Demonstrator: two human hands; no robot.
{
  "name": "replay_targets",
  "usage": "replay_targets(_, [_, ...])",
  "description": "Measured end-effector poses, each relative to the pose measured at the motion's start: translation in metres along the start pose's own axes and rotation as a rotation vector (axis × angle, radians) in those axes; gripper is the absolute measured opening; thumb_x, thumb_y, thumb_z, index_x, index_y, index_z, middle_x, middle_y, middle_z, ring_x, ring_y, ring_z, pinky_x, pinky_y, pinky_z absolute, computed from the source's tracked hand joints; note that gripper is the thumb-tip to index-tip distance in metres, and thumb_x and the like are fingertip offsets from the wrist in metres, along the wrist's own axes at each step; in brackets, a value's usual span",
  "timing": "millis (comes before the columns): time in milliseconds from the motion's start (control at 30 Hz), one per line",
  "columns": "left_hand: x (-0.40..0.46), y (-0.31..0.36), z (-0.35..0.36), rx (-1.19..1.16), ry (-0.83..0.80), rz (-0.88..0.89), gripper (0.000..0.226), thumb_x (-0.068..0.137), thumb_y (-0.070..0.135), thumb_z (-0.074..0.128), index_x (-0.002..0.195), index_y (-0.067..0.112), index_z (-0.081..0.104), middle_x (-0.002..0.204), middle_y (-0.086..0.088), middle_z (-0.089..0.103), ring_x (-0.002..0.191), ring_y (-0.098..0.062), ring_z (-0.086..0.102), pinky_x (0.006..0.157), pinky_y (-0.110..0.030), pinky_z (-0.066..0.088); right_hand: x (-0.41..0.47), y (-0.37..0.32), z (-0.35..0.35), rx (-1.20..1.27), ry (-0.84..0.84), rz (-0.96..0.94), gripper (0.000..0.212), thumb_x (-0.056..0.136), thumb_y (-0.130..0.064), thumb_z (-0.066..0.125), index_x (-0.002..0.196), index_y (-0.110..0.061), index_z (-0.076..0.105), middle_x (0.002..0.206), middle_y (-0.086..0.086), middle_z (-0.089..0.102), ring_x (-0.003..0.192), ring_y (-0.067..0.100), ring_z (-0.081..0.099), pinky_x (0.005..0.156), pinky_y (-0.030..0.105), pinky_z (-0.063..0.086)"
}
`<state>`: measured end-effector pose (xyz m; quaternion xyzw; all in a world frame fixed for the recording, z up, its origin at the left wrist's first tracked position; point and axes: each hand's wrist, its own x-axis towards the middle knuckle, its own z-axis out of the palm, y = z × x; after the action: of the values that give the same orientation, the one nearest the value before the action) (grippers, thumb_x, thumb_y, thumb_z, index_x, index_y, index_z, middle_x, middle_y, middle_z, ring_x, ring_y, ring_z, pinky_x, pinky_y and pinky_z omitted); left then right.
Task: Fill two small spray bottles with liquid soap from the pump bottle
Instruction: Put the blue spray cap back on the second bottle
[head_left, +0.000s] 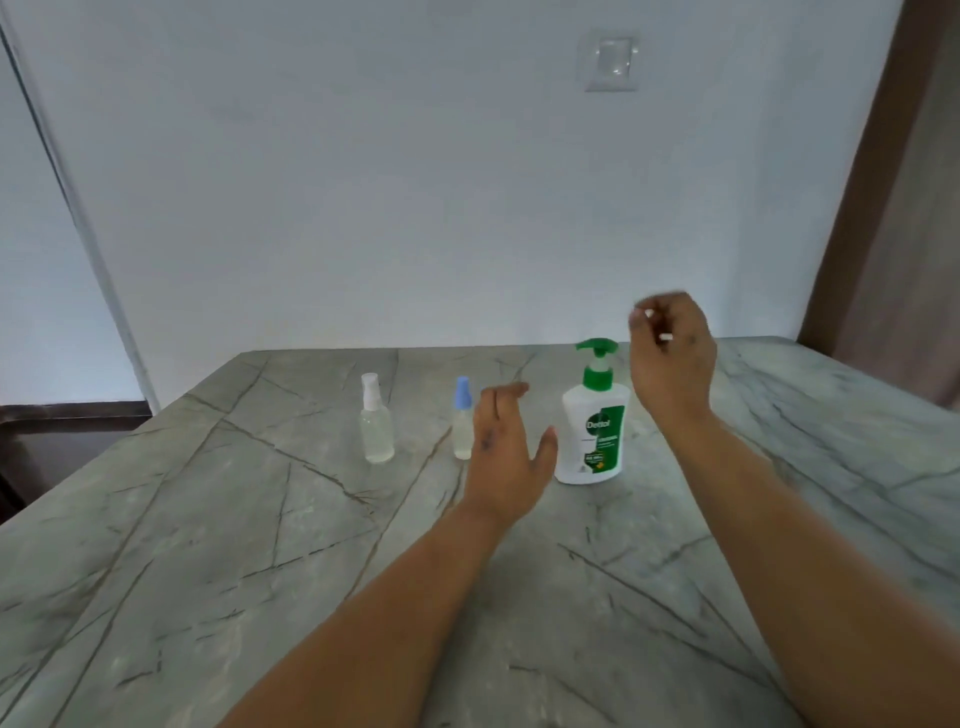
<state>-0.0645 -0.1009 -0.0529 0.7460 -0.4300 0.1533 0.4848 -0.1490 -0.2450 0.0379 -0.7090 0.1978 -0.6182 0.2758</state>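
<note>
Between both hands: pump bottle (593, 426), upright on table (260, 519). Left hand (506, 447) fingers straight, spread, holding nothing, partly covering blue-capped spray bottle (462, 421). White-capped spray bottle (376, 423) further left. Right hand (670, 353) raised beside pump head, fingers loosely curled, empty.

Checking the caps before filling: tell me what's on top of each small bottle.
The left spray bottle wears a white cap; the blue-capped bottle is partly hidden by the left hand.

Veined marble table (208, 519), white wall (363, 182)
</note>
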Motion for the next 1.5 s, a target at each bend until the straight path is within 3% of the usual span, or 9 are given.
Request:
replay_targets(200, [-0.002,0.017,0.034,-0.051,-0.283,-0.208,0.058,0.098,0.023,0.062,0.146,0.01,0.034,0.145,-0.009,0.05,0.131,-0.025,0.051,0.101,-0.029,0.041,-0.04,0.056,-0.014,-0.072,-0.561,0.816,0.05,0.086,0.001,0.051,0.133,-0.011,0.047,0.124,0.007,0.053,0.111,0.024,0.051,0.096,0.04,0.046])
replay_targets(300, [0.007,0.02,0.047,-0.036,-0.27,-0.244,0.045,0.096,0.016,0.063,0.134,0.01,0.041,0.13,-0.011,0.06,0.118,-0.026,0.06,0.09,-0.031,0.047,-0.051,0.064,-0.01,-0.081,-0.808,0.767,0.051,0.078,-0.003,0.061,0.127,-0.012,0.048,0.12,0.01,0.061,0.107,0.025,0.058,0.098,0.046,0.049])
replay_targets(667, [0.052,0.01,0.07,-0.014,-0.257,-0.339,0.041,0.096,0.011,0.062,0.133,0.006,0.044,0.132,-0.016,0.06,0.122,-0.031,0.058,0.094,-0.034,0.046,-0.033,0.091,0.016,-0.2,-0.792,0.603,0.056,0.085,-0.013,0.066,0.133,-0.012,0.039,0.125,0.013,0.057,0.11,0.028,0.055,0.096,0.043,0.048])
replay_targets(800, [0.038,0.009,0.059,0.074,-0.238,-0.239,0.061,0.095,0.018,0.065,0.146,0.009,0.034,0.143,-0.013,0.045,0.131,-0.028,0.046,0.102,-0.034,0.041,-0.037,0.083,0.016,-0.141,-0.477,0.56,0.072,0.074,0.002,0.065,0.138,-0.014,0.036,0.13,0.015,0.047,0.117,0.031,0.047,0.094,0.036,0.043])
replay_targets(967, [0.016,0.003,0.012,0.158,0.008,-0.085,0.045,0.093,0.023,0.065,0.133,0.01,0.049,0.13,-0.007,0.055,0.116,-0.021,0.055,0.089,-0.025,0.046,-0.048,0.039,0.027,-0.179,-0.112,-0.019,0.05,0.063,0.013,0.055,0.109,-0.003,0.049,0.108,0.016,0.046,0.096,0.027,0.041,0.081,0.031,0.034])
replay_targets(1133, [0.0,-0.025,-0.051,0.147,0.279,-0.098,0.03,0.088,0.009,0.067,0.115,0.006,0.055,0.106,-0.002,0.054,0.089,-0.015,0.056,0.078,-0.031,0.053,-0.08,0.008,0.073,-0.033,-0.551,0.003,0.044,0.077,-0.001,0.065,0.118,-0.009,0.051,0.11,0.002,0.042,0.101,0.019,0.048,0.089,0.027,0.041])
replay_targets(1233, [-0.005,-0.052,-0.081,0.193,0.35,-0.313,0.037,0.087,-0.003,0.062,0.122,0.001,0.05,0.121,-0.014,0.047,0.104,-0.028,0.056,0.087,-0.031,0.048,-0.097,0.011,0.102,-0.083,-0.846,0.218,0.063,0.084,-0.02,0.072,0.137,-0.011,0.039,0.128,0.008,0.047,0.117,0.022,0.051,0.097,0.029,0.042])
replay_targets(1333, [-0.007,-0.071,-0.099,0.16,0.242,-0.646,0.059,0.091,0.001,0.063,0.142,0.0,0.035,0.143,-0.018,0.034,0.129,-0.036,0.044,0.106,-0.035,0.04,-0.106,0.013,0.121,-0.144,-0.934,0.279,0.066,0.084,-0.027,0.073,0.138,-0.01,0.039,0.13,0.01,0.055,0.117,0.026,0.056,0.099,0.035,0.045])
replay_targets(1500, [0.002,-0.099,-0.109,0.154,0.055,-0.655,0.065,0.095,0.007,0.062,0.151,0.005,0.028,0.151,-0.016,0.04,0.136,-0.033,0.044,0.11,-0.035,0.035,-0.117,0.003,0.15,-0.128,-0.86,0.32,0.036,0.09,-0.016,0.063,0.122,-0.007,0.05,0.117,0.012,0.064,0.109,0.029,0.059,0.082,0.026,0.041])
